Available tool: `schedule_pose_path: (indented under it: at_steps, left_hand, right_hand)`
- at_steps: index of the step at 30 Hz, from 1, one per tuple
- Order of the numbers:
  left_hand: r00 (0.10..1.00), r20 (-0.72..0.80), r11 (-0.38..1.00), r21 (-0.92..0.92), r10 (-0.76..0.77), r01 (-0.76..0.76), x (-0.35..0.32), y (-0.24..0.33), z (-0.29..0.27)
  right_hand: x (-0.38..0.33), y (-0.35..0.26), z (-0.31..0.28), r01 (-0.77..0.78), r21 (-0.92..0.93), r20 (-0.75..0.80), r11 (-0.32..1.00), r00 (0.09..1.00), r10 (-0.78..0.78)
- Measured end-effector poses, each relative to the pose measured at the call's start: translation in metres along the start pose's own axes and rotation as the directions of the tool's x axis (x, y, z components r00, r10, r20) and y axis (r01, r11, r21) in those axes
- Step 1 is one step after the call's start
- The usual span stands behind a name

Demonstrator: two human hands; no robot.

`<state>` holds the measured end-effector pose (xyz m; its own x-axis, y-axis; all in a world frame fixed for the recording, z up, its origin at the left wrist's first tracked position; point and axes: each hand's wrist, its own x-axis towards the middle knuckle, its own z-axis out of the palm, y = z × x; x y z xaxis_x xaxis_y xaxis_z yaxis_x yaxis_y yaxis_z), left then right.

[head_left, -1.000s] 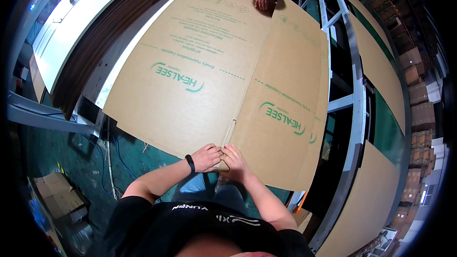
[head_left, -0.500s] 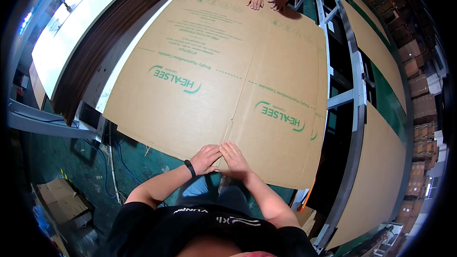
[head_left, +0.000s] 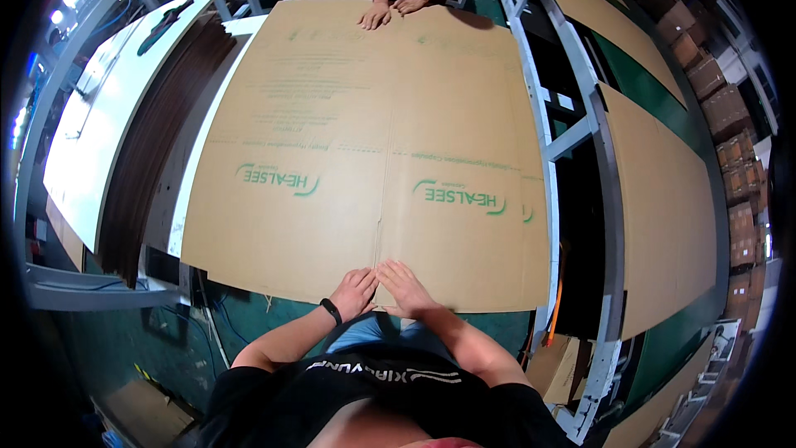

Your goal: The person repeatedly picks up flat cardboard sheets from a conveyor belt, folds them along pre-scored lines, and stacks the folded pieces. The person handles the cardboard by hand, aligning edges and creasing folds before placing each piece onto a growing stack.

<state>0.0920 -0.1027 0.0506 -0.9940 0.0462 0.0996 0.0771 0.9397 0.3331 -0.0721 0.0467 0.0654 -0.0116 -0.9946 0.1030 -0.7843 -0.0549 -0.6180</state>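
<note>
Flattened carton sheet [head_left: 373, 149]: your left hand [head_left: 354, 292] and right hand [head_left: 404, 286] lie open, palms down, flanking its near-edge slot, pinning it flat; a co-worker's hands [head_left: 392, 10] press the far edge.

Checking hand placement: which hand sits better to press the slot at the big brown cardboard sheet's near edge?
Right hand: it lies flat beside the slot on the big brown cardboard sheet; left hand curls at the edge.

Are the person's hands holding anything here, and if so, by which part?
Both the left hand and right hand lie flat on the near edge of the large cardboard sheet, beside its centre slit; pressing, not gripping.
</note>
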Motion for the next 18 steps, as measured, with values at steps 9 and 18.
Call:
schedule_pose_path:
  at_steps: [9,18]
  left_hand:
    - [0.999,0.015,0.994,-0.101,-0.047,0.049,-0.003,-0.001,0.001]
    - [0.998,-0.017,0.991,-0.125,-0.059,0.057,-0.001,0.001,-0.003]
  right_hand:
    - [0.001,0.001,0.003,-0.012,0.013,-0.036,1.0,0.999,0.012]
    - [0.007,0.015,-0.013,-0.038,-0.052,-0.158,0.998,0.987,0.03]
